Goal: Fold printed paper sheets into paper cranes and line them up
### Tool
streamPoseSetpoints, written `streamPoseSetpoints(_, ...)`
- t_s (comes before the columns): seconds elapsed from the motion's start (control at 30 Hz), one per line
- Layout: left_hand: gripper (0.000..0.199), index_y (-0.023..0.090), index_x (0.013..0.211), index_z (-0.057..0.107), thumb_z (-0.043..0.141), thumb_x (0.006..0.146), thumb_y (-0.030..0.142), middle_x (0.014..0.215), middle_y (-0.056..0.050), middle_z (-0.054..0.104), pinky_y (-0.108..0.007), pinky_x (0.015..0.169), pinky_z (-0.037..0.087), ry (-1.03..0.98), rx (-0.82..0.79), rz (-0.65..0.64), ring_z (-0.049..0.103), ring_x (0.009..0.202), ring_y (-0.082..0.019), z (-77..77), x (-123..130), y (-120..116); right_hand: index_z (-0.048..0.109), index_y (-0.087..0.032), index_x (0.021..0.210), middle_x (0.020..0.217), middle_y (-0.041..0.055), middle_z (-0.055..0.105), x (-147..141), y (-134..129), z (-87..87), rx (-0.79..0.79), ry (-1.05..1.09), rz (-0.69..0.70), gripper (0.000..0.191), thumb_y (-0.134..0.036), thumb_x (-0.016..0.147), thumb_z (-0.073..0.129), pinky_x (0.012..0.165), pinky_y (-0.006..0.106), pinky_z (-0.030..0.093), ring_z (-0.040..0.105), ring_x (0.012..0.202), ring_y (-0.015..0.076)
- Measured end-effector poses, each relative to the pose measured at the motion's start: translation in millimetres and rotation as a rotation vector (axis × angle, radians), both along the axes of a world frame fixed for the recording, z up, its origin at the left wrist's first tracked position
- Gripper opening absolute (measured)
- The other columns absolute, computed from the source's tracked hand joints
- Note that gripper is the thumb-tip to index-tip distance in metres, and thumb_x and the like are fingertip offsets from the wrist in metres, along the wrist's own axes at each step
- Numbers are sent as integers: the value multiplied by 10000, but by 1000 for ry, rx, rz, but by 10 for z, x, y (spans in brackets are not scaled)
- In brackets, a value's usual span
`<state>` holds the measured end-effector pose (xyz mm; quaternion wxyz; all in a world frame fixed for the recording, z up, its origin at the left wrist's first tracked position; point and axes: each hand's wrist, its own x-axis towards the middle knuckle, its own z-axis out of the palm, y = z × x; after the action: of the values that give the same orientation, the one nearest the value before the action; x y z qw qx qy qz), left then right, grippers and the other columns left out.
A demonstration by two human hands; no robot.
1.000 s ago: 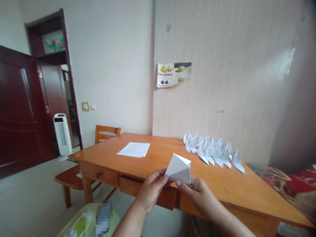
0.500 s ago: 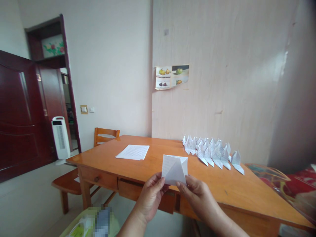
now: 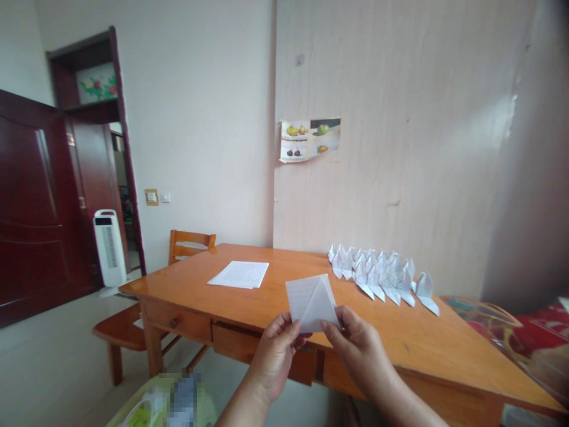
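Note:
A small folded sheet of white paper [image 3: 311, 303] is held up above the table's front edge, a triangular flap on its near face and faint ruled lines at its left. My left hand [image 3: 278, 347] pinches its lower left corner between thumb and fingers. On the lower right edge, my right hand [image 3: 355, 341] grips it the same way, thumb in front. Several folded paper figures [image 3: 384, 276] with pointed tops stand in rows at the back right of the table. A stack of lined paper [image 3: 240, 274] lies further back on the left.
The wooden table [image 3: 400, 344] has a partly pulled-out drawer [image 3: 235, 342] below its front edge. A chair [image 3: 191, 240] and a stool [image 3: 120, 329] stand at its left. Red items [image 3: 544, 332] lie beyond the right edge, and a light green bin [image 3: 146, 403] is below left.
The folded paper has tilted to the left, and its front flap now lies flatter, closing the gap at the upper right. Both hands keep their hold with a slight shift.

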<state>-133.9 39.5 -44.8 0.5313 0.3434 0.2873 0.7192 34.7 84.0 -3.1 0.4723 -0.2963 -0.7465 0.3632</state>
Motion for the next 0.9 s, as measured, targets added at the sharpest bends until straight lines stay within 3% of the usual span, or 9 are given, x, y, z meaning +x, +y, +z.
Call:
streamPoseSetpoints(0.17, 271, 164, 1011, 682, 774, 820, 332, 1081, -99, 706, -305, 830, 431, 65, 11, 30, 622, 970, -206, 28, 43, -12, 542, -229, 905, 797, 17, 629, 5, 43, 7, -20, 157, -74, 265, -434, 834, 695, 663, 302, 471, 589, 716, 185)
streamPoseSetpoints(0.3, 285, 157, 1036, 679, 756, 833, 342, 1098, -110, 703, -316, 848, 423, 118, 26, 17, 610, 1008, -226, 41, 76, -50, 427, -212, 1281, 977, 80, 684, 4, 106, 28, -141, 280, -15, 638, -486, 798, 740, 737, 362, 528, 663, 873, 243)
streamPoseSetpoints(0.4, 286, 164, 1051, 680, 750, 839, 343, 1111, -108, 698, -314, 847, 418, 151, 45, 4, 599, 1009, -228, 40, 101, -78, 362, -185, 1399, 996, 93, 691, 13, 136, 60, -185, 253, 17, 791, -508, 789, 750, 778, 389, 526, 667, 900, 256)
streamPoseSetpoints(0.53, 320, 182, 1106, 683, 751, 840, 346, 1120, -103, 699, -317, 877, 406, 212, 70, -32, 594, 1029, -237, 28, 115, -93, 521, -181, 1268, 1085, 110, 684, 39, 101, 116, -197, 258, 151, 613, -510, 799, 739, 834, 383, 518, 650, 964, 259)
streamPoseSetpoints(0.63, 333, 197, 1110, 691, 761, 830, 362, 1115, -95, 702, -319, 899, 400, 243, 80, -40, 594, 1049, -248, 21, 108, -95, 606, -185, 1129, 1042, 97, 695, 56, 41, 149, -195, 238, 147, 490, -515, 793, 743, 797, 356, 514, 645, 917, 247)
streamPoseSetpoints(0.9, 350, 173, 1107, 701, 763, 823, 368, 1089, -108, 705, -345, 937, 402, 257, 74, -61, 587, 1079, -277, 24, 127, -108, 637, -192, 1051, 913, 57, 695, 77, 6, 132, -226, 263, 156, 395, -491, 813, 736, 705, 310, 495, 614, 800, 204)
